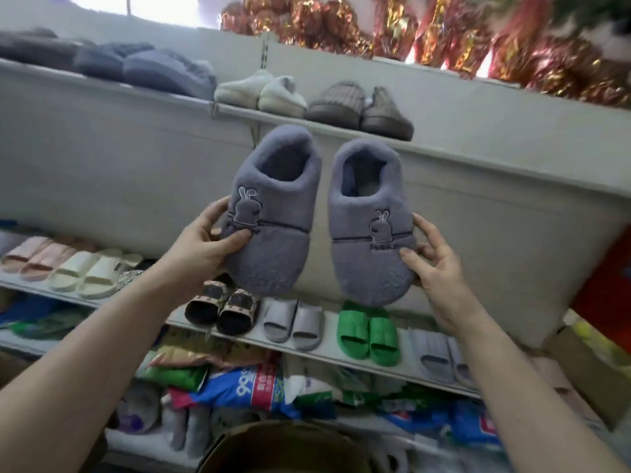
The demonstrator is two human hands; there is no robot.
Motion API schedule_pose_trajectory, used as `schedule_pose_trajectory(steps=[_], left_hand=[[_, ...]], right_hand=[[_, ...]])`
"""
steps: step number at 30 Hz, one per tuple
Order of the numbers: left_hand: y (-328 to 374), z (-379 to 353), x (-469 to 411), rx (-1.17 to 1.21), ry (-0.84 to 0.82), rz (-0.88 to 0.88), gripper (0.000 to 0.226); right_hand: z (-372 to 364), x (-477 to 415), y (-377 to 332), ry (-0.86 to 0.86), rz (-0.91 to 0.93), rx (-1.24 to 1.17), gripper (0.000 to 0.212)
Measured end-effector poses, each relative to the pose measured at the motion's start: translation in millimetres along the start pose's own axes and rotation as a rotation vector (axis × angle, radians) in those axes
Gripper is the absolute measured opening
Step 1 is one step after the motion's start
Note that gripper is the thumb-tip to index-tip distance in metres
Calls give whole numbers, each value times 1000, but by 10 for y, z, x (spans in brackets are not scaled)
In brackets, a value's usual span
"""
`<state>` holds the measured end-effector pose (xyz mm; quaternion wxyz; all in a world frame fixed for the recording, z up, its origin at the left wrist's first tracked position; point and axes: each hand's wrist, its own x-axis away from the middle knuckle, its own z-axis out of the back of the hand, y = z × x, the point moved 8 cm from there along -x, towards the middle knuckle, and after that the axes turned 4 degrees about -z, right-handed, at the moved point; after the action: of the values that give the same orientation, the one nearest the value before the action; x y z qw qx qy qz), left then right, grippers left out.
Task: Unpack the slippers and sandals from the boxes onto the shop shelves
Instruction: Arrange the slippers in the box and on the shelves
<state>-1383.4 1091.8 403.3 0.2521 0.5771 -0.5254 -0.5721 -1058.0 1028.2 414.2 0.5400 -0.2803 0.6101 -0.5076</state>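
Soft even daylight from a blown-out window (164, 5) top left; blurred, wide-angle-bent edges.

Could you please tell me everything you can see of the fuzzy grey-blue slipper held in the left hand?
The fuzzy grey-blue closed-heel slipper looks like soft fleece, with a plush collar round its dark opening, a stitched rabbit outline on the upper and a dark seam line across it. It is held up, toe down and opening up, in front of the white shelf backing. The left hand grips its side, thumb on the upper. It hangs beside its matching slipper, with a gap between them.
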Motion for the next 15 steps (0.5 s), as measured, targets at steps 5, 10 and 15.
schedule_pose_trajectory(steps=[5,10,15], left_hand=[[317,-939,-470,-4,-83,-68,60],[495,-1853,-964,-44,-138,-34,44],[524,-2670,-1442,-48,-191,90,30]], right_hand=[[841,-292,-508,84,57,-38,51],[1612,-554,-818,197,18,-75,40],[2155,-929,-919,215,-137,-148,38]])
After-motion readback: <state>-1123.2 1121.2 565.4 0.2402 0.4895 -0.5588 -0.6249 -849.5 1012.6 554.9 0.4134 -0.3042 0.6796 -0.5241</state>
